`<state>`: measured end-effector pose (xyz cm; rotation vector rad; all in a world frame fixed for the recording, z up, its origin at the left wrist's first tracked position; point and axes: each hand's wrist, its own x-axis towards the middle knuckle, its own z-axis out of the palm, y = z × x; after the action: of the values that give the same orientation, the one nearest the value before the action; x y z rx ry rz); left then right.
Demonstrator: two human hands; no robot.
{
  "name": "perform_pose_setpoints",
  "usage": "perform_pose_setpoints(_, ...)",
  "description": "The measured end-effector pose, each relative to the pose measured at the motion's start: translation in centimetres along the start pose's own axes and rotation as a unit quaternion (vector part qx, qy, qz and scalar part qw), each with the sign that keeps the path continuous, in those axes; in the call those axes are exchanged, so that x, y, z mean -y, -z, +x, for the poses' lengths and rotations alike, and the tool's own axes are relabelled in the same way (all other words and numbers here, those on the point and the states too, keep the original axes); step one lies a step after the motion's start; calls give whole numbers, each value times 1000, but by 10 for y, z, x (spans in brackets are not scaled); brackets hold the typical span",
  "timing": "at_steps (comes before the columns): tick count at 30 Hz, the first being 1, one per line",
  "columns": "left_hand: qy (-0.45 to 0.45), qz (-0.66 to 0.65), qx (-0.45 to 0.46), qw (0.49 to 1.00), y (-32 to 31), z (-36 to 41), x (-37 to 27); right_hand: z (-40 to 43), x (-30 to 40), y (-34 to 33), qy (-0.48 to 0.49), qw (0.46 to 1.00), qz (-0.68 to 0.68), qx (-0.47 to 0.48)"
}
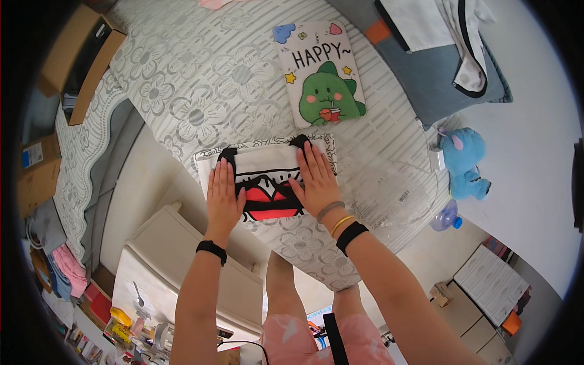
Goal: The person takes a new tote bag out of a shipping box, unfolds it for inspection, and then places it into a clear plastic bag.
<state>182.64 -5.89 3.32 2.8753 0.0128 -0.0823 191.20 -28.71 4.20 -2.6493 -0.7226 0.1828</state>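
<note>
A folded white fabric bag [268, 159] lies on the bed in front of me, with black straps and a print of a red heart outlined in black. Its far and right edges show a black-and-white squiggle pattern. My left hand [224, 194] rests flat on the bag's left side, fingertips by one strap. On the right side lies my right hand [319, 187], palm down, its fingertips touching the other strap. Neither hand grips anything; both thumbs point inward across the heart print. Just beyond the bag is a rectangular plush mat [328, 89] with a green cartoon dinosaur.
Clear plastic packaging [388, 196] lies right of the bag on the flowered bedspread [196, 114]. Farther right are a grey pillow [410, 77], a blue plush toy [465, 150] and a plastic bottle [445, 216]. An open cardboard box [84, 68] stands far left, and a white cabinet [191, 264] nearer.
</note>
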Motion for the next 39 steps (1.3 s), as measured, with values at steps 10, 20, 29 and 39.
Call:
perform_pose_setpoints(10, 1, -127, -35, 991, 46, 3, -35, -54, -128, 112, -211, 976, 40, 33)
perform_pose_setpoints(20, 43, -516, 98, 850, 55, 15, -138, -58, -77, 289, -288, 883, 344, -139)
perform_pose_setpoints(29, 86, -678, 300, 665, 169, 93, -162, -41, -30, 308, -284, 764, 571, -104)
perform_pose_setpoints(39, 95, -665, 401, 623, 179, 34, -82, -5, -2, 247, -295, 708, 637, -76)
